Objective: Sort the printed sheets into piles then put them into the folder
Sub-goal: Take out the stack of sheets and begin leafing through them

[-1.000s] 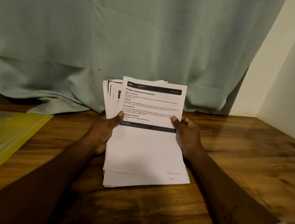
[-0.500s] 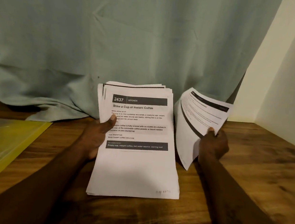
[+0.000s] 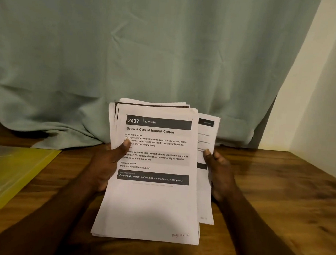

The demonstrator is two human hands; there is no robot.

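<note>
Wooden table (image 3: 282, 196), green curtain (image 3: 129, 43) behind; left hand (image 3: 108, 163) grips sheet stack (image 3: 149, 206), right hand (image 3: 217, 175) pinches loose sheet (image 3: 206, 134) tucked behind it; yellow folder (image 3: 8, 175) far left

A translucent yellow plastic folder (image 3: 8, 175) lies on the brown wooden tabletop (image 3: 278, 196), well left of the left hand (image 3: 108, 163); pale green curtain fabric (image 3: 65, 137) pools beyond that hand.

A wooden table (image 3: 278, 196) is backed by a grey-green curtain (image 3: 149, 45); a cream wall (image 3: 327, 89) is seen at right
</note>
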